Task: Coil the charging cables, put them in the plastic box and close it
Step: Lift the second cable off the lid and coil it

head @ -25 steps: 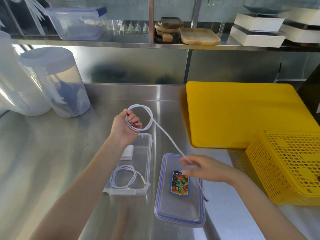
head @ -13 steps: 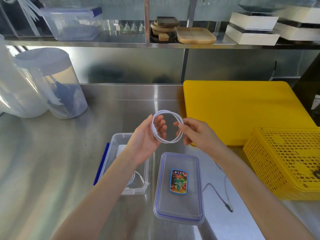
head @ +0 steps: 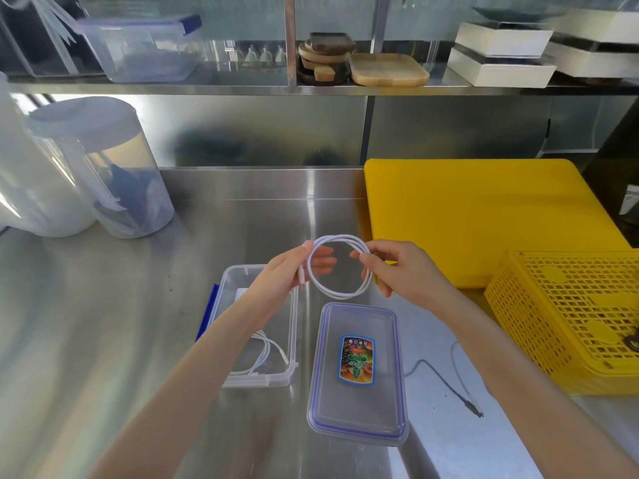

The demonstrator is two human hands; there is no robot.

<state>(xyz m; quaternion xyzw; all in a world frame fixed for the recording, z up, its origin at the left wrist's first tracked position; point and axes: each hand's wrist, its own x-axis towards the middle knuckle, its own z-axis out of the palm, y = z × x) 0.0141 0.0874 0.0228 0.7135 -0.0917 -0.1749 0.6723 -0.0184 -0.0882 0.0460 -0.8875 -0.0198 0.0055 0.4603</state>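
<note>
A white charging cable [head: 340, 291] is wound into a round coil and held in the air above the steel counter. My left hand [head: 292, 271] pinches the coil's left side and my right hand [head: 397, 267] pinches its right side. Below my left forearm stands the clear plastic box [head: 290, 340], open, with another coiled white cable [head: 257, 357] and a white charger block partly hidden inside. The box's lid [head: 359, 375], clear with a blue seal and a colourful sticker, lies flat to the right of the box.
A loose cable end [head: 460, 385] trails on the counter under my right forearm. A yellow cutting board [head: 477, 216] and a yellow perforated basket [head: 570, 319] fill the right side. Clear plastic jugs [head: 100, 167] stand at the back left. A shelf with boxes and wooden trays runs above.
One second ago the cable ran stretched from my left hand to my right near the lid. My right hand has risen to the coil, and both hands now hold the closed loop.
</note>
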